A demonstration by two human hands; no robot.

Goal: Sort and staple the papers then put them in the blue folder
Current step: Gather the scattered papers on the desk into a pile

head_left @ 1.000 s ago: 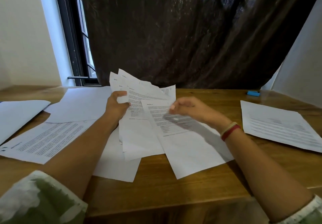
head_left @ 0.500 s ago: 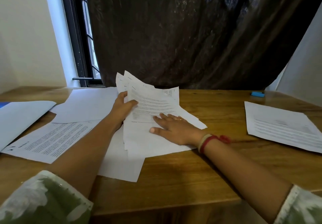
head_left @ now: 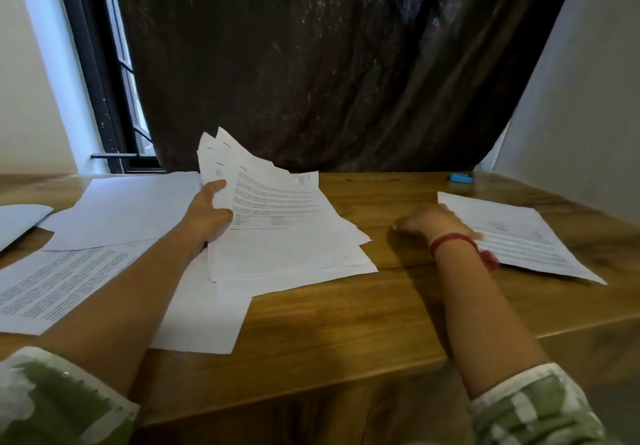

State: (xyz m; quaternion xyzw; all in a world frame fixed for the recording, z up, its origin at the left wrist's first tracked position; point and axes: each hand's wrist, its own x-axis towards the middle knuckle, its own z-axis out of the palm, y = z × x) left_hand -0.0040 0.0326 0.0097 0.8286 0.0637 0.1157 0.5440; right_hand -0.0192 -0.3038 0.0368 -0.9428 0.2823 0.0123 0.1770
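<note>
Head cam: left hand (head_left: 207, 214) grips fanned paper stack (head_left: 277, 223) mid-bench (head_left: 346, 323). Right hand (head_left: 433, 223) blurred, grip can't tell, touching separate printed sheets (head_left: 519, 237) at right.

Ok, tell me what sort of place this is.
Probably a room in a home, set up for desk work: a wooden table strewn with printed papers, a barred window, and a dark curtain behind.
</note>
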